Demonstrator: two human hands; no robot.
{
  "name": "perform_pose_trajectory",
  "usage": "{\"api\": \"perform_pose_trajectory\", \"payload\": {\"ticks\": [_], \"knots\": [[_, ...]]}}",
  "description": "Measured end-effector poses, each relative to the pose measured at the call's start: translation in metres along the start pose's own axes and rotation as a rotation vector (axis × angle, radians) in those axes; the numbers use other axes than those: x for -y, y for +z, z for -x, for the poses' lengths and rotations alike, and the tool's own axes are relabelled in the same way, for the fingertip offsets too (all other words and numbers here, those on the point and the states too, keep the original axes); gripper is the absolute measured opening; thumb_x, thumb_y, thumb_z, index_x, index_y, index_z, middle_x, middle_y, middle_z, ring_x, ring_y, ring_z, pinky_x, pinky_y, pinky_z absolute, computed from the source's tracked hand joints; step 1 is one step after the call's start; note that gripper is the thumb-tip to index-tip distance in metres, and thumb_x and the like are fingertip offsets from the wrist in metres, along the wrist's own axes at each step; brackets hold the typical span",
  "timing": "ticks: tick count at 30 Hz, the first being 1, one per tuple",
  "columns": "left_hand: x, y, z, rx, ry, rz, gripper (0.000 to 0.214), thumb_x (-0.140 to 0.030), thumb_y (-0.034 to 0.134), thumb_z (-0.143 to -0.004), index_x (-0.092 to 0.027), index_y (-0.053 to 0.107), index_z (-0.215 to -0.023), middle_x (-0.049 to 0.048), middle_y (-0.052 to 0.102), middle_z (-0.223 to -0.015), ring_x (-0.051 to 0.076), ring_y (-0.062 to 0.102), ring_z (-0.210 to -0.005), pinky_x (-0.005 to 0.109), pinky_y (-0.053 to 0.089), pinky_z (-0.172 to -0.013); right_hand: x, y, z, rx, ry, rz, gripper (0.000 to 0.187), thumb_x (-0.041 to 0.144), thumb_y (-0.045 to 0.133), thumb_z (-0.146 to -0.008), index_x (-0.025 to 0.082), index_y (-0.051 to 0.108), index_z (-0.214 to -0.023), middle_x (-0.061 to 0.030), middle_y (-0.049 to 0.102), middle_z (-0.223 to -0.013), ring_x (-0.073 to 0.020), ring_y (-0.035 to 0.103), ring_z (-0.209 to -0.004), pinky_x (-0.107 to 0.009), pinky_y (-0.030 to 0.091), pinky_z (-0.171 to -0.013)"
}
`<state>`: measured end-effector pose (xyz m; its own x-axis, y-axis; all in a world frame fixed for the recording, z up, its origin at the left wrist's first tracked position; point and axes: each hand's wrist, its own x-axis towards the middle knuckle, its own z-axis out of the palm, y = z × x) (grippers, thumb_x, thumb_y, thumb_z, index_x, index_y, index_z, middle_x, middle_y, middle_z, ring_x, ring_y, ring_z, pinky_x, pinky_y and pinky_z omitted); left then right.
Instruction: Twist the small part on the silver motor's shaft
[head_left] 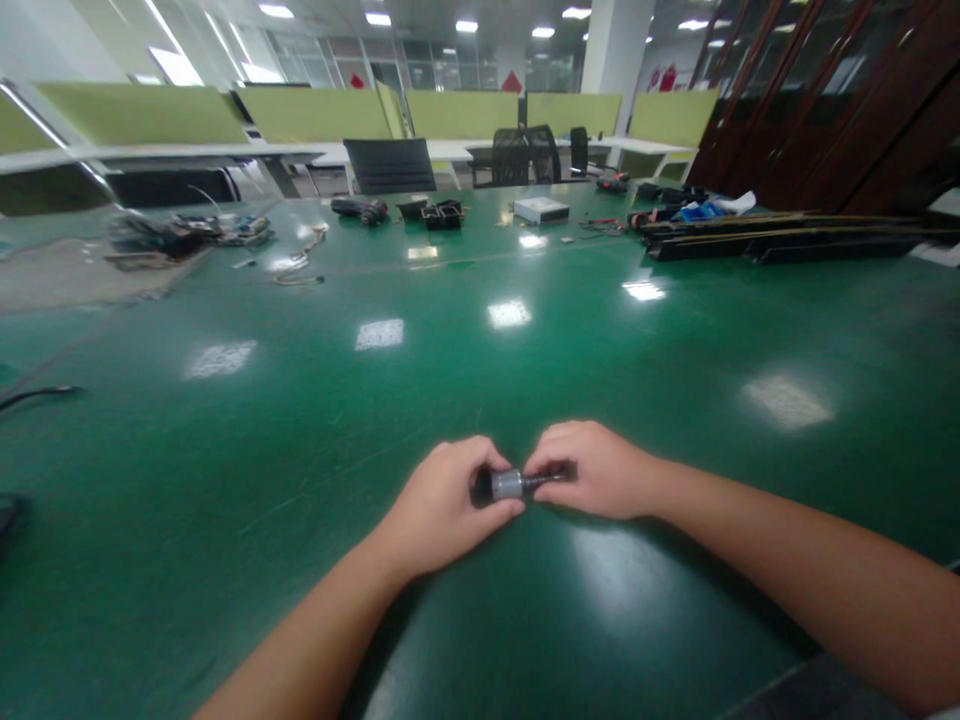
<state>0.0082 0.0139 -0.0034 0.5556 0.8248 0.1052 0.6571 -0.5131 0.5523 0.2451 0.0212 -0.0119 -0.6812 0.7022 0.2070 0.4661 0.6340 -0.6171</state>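
A small black and grey cylinder (508, 485) with a thin dark shaft lies level between my hands, low over the green table (420, 400); its exact kind is not clear. My left hand (446, 505) is closed around the thick black end, thumb and fingers on either side of the grey band. On the other side, my right hand (592, 468) pinches the thin shaft, whose tip is partly hidden by the fingers. Both hands are close to the tabletop.
Far left lies a pile of electronic parts (202, 232). A dark power tool (360, 209), black parts (442, 213) and a white box (541, 209) stand along the back. Long black strips (750, 238) are stacked at right. A black cable (37, 394) reaches in at left.
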Motion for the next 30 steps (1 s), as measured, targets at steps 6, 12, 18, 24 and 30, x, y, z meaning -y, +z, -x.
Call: {"api": "perform_pose_trajectory", "payload": {"ticks": [6,12,18,24,30], "knots": [[-0.0017,0.0014,-0.0004,-0.017,0.005,-0.017,0.021,-0.037,0.076,-0.078,-0.022,0.064,-0.087,-0.0004,0.068,-0.083,0.020,0.060,-0.075,0.031,0.041,-0.071,-0.0009,0.0011,-0.0005,0.000,-0.018,0.023,0.014,0.022,0.073,-0.084,0.018,0.075,-0.098,-0.0039,0.072,-0.089,-0.0172,0.064,-0.084,-0.029,0.045,-0.077],[-0.0026,0.0012,-0.0011,-0.029,0.016,0.002,0.020,-0.035,0.075,-0.078,-0.021,0.063,-0.085,0.0003,0.066,-0.083,0.019,0.059,-0.075,0.029,0.040,-0.067,-0.0017,0.0021,-0.0006,-0.002,-0.033,0.036,0.013,0.020,0.071,-0.085,0.018,0.074,-0.097,-0.0027,0.070,-0.087,-0.0162,0.062,-0.082,-0.028,0.044,-0.077],[-0.0022,0.0005,-0.0013,-0.016,0.015,0.001,0.021,-0.037,0.076,-0.079,-0.021,0.064,-0.085,0.0004,0.066,-0.083,0.018,0.058,-0.074,0.029,0.040,-0.067,-0.0010,-0.0005,0.0003,0.022,-0.020,0.061,0.014,0.019,0.068,-0.085,0.018,0.074,-0.098,-0.0031,0.070,-0.088,-0.0161,0.061,-0.081,-0.028,0.043,-0.074],[-0.0022,0.0003,-0.0002,-0.022,0.018,0.001,0.022,-0.037,0.077,-0.079,-0.020,0.063,-0.084,-0.0003,0.065,-0.082,0.018,0.058,-0.074,0.029,0.040,-0.066,-0.0021,-0.0017,0.0013,0.035,-0.025,0.049,0.015,0.019,0.068,-0.085,0.017,0.074,-0.099,-0.0034,0.069,-0.087,-0.0156,0.061,-0.079,-0.027,0.043,-0.073],[-0.0003,-0.0001,0.0014,-0.014,0.025,0.006,0.020,-0.035,0.075,-0.080,-0.020,0.062,-0.085,-0.0004,0.065,-0.083,0.018,0.058,-0.074,0.029,0.039,-0.067,-0.0013,-0.0040,0.0026,0.037,-0.026,0.052,0.015,0.017,0.067,-0.084,0.016,0.074,-0.098,-0.0038,0.069,-0.088,-0.0158,0.061,-0.081,-0.027,0.044,-0.074]]}}
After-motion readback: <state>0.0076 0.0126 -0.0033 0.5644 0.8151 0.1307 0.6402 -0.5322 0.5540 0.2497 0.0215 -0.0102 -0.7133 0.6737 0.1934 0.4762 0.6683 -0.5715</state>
